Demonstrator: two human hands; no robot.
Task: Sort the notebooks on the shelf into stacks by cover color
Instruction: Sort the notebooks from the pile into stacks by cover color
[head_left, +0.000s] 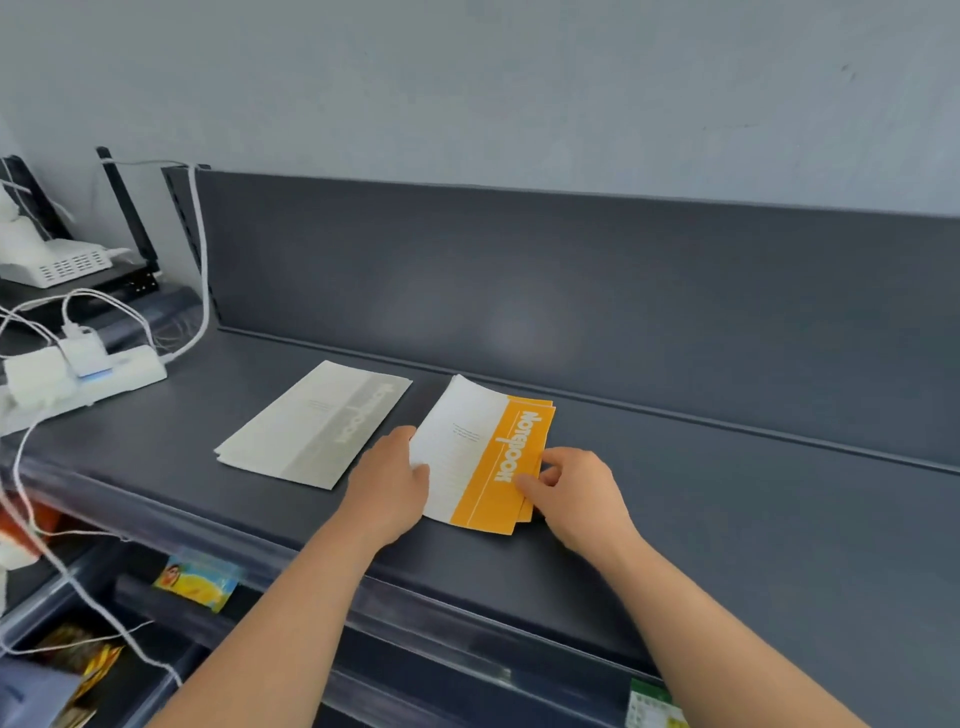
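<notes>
Orange notebooks (485, 457) sit mid-frame. We pinch their side edges with left hand (387, 486) and right hand (576, 493) — grey stack (317, 423) lies left.

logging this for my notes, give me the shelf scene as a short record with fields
shelf: dark grey
orange notebooks: flat stack, edges slightly fanned
grey notebooks: flat stack, left of the orange one
left grip: holds orange stack's left edge
right grip: pinches its right edge
power strip: far left, cables plugged in
</notes>
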